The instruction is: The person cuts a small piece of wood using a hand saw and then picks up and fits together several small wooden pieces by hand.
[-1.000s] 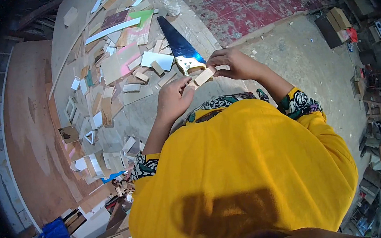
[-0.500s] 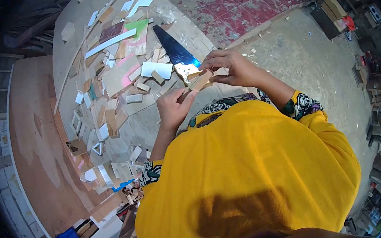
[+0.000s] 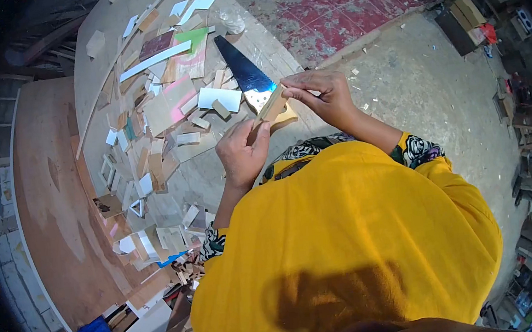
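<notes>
Between both hands is a small wooden block [image 3: 273, 106], held in front of my chest above the table edge. My left hand [image 3: 241, 148] pinches its lower left end. At the upper right end, my right hand [image 3: 323, 92] grips it between thumb and fingers. Just behind the block lies a hand saw [image 3: 243, 68] on the table, its dark blade pointing away; the block partly covers its light wooden handle. Left of the saw is a white rectangular piece [image 3: 219, 98] with a small wood offcut [image 3: 220, 110] resting on it.
The worktable [image 3: 264, 40] bears many scattered offcuts, including a green-and-pink painted board [image 3: 191, 55] and a long white strip [image 3: 155, 60]. A clear cup [image 3: 232, 23] stands near its far edge. Reddish plywood [image 3: 49, 185] lies at left. Boxes [image 3: 461, 20] sit far right.
My right hand has shifted its fingers to the block's upper end. The block has tilted more upright and moved slightly left, uncovering part of the saw handle.
</notes>
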`<state>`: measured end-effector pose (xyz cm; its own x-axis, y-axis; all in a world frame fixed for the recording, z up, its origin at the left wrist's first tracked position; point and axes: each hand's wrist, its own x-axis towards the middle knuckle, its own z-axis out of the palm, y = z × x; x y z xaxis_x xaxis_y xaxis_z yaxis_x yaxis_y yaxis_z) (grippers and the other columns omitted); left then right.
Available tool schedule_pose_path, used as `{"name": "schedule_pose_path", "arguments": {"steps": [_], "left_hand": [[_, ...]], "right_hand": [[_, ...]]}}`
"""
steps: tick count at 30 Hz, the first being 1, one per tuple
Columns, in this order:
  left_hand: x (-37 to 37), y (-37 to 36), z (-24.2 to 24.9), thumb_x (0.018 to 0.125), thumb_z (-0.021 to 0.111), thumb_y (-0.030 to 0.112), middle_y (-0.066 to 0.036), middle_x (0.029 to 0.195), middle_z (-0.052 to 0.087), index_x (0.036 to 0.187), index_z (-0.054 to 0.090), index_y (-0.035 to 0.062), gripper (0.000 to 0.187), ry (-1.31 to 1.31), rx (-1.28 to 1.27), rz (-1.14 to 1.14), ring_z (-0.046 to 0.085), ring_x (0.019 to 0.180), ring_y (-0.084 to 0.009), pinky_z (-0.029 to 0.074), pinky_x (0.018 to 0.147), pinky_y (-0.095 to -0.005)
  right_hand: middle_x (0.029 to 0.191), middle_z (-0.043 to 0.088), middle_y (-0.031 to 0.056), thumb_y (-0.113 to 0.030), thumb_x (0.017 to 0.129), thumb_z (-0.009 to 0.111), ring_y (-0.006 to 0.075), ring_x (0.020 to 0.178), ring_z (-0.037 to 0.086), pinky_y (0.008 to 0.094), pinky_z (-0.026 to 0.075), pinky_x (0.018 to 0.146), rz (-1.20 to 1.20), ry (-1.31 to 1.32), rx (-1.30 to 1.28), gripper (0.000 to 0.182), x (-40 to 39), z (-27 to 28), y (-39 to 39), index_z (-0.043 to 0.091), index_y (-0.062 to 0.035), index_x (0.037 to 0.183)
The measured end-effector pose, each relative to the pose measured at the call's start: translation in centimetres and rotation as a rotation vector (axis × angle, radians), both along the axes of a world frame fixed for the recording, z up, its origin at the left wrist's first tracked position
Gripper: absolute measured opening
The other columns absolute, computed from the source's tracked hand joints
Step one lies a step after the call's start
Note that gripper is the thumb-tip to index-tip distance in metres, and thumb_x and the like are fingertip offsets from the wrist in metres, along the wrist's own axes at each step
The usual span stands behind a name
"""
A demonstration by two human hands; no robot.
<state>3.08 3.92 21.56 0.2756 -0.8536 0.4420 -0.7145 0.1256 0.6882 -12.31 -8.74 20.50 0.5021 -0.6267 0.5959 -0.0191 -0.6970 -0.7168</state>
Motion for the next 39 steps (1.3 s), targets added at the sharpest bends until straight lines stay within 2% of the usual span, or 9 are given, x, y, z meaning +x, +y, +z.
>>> {"name": "schedule_pose_path", "arguments": {"steps": [3, 11, 15, 17, 21, 27, 29, 36, 39], "left_hand": [[-0.2, -0.1, -0.2, 0.076, 0.061, 0.010, -0.012, 0.065, 0.058, 0.076, 0.061, 0.0020, 0.008, 0.046, 0.080, 0.066, 0.056, 0.057, -0.0271, 0.043, 0.052, -0.0330], [-0.3, -0.7, -0.4, 0.077, 0.061, 0.012, -0.012, 0.064, 0.058, 0.077, 0.061, 0.0026, 0.010, -0.010, 0.065, 0.082, 0.056, 0.057, -0.0268, 0.043, 0.052, -0.0342], [-0.2, -0.9, -0.6, 0.077, 0.061, 0.013, -0.012, 0.064, 0.058, 0.077, 0.061, 0.0027, 0.010, -0.050, 0.008, 0.067, 0.057, 0.057, -0.0272, 0.043, 0.051, -0.0345], [-0.3, -1.0, -0.3, 0.077, 0.061, 0.012, -0.012, 0.063, 0.058, 0.076, 0.061, 0.0024, 0.010, -0.051, 0.034, 0.081, 0.056, 0.055, -0.0277, 0.042, 0.050, -0.0350], [-0.2, -1.4, -0.6, 0.077, 0.061, 0.014, -0.011, 0.062, 0.058, 0.075, 0.062, 0.0031, 0.011, -0.039, 0.066, 0.091, 0.056, 0.054, -0.0277, 0.042, 0.050, -0.0355], [0.9, -2.5, -2.5, 0.076, 0.057, 0.026, -0.016, 0.063, 0.059, 0.070, 0.063, 0.0027, 0.025, -0.073, 0.269, 0.105, 0.057, 0.057, -0.0312, 0.043, 0.053, -0.0391], [1.3, -2.8, -3.6, 0.076, 0.059, 0.028, -0.015, 0.057, 0.056, 0.072, 0.064, 0.0014, 0.027, -0.100, 0.292, 0.086, 0.055, 0.050, -0.0267, 0.039, 0.048, -0.0346], [2.2, -3.4, -6.8, 0.075, 0.058, 0.033, -0.016, 0.057, 0.055, 0.066, 0.061, 0.0006, 0.034, -0.082, 0.410, 0.051, 0.055, 0.051, -0.0293, 0.039, 0.048, -0.0358], [2.4, -3.5, -7.3, 0.073, 0.054, 0.038, -0.019, 0.063, 0.058, 0.069, 0.064, 0.0015, 0.038, 0.040, 0.607, 0.041, 0.057, 0.060, -0.0341, 0.044, 0.056, -0.0394]], "right_hand": [[0.083, 0.066, 0.0132, -0.012, 0.074, 0.069, 0.0215, 0.071, 0.065, 0.0276, 0.051, 0.063, -0.044, -0.044, 0.113, 0.016, 0.3, -0.2, 0.1, 0.068, -0.0016, 0.086], [0.086, 0.067, 0.0128, -0.009, 0.077, 0.066, 0.0178, 0.073, 0.064, 0.0259, 0.051, 0.065, -0.053, -0.040, 0.217, 0.015, 0.3, -0.2, 0.0, 0.067, -0.0011, 0.090], [0.084, 0.066, 0.0131, -0.010, 0.076, 0.067, 0.0210, 0.072, 0.064, 0.0278, 0.051, 0.063, -0.078, -0.074, 0.194, 0.016, 0.4, 0.0, 0.1, 0.068, -0.0009, 0.088], [0.086, 0.066, 0.0129, -0.009, 0.079, 0.065, 0.0170, 0.075, 0.064, 0.0260, 0.051, 0.066, -0.096, -0.070, 0.070, 0.015, 0.5, -0.4, -0.1, 0.067, -0.0006, 0.091], [0.085, 0.066, 0.0130, -0.010, 0.079, 0.065, 0.0172, 0.074, 0.064, 0.0260, 0.050, 0.065, -0.087, -0.048, 0.110, 0.015, 0.6, -1.2, -0.5, 0.067, -0.0007, 0.090], [0.081, 0.067, 0.0095, -0.015, 0.080, 0.064, 0.0111, 0.071, 0.061, 0.0230, 0.048, 0.065, -0.124, 0.071, 0.408, 0.019, 1.2, -4.5, -1.1, 0.067, 0.0014, 0.090], [0.079, 0.066, 0.0069, -0.016, 0.080, 0.065, 0.0083, 0.071, 0.059, 0.0216, 0.047, 0.065, -0.083, 0.089, 0.589, 0.021, 1.2, -6.0, -1.5, 0.067, 0.0025, 0.089], [0.076, 0.065, 0.0053, -0.015, 0.079, 0.066, 0.0077, 0.069, 0.059, 0.0211, 0.046, 0.062, -0.049, 0.185, 0.697, 0.018, 1.2, -8.8, -2.5, 0.067, 0.0017, 0.087], [0.073, 0.064, 0.0041, -0.013, 0.078, 0.067, 0.0076, 0.068, 0.058, 0.0211, 0.046, 0.063, -0.020, 0.208, 0.709, 0.017, 1.2, -9.1, -2.6, 0.066, 0.0017, 0.086]]}}
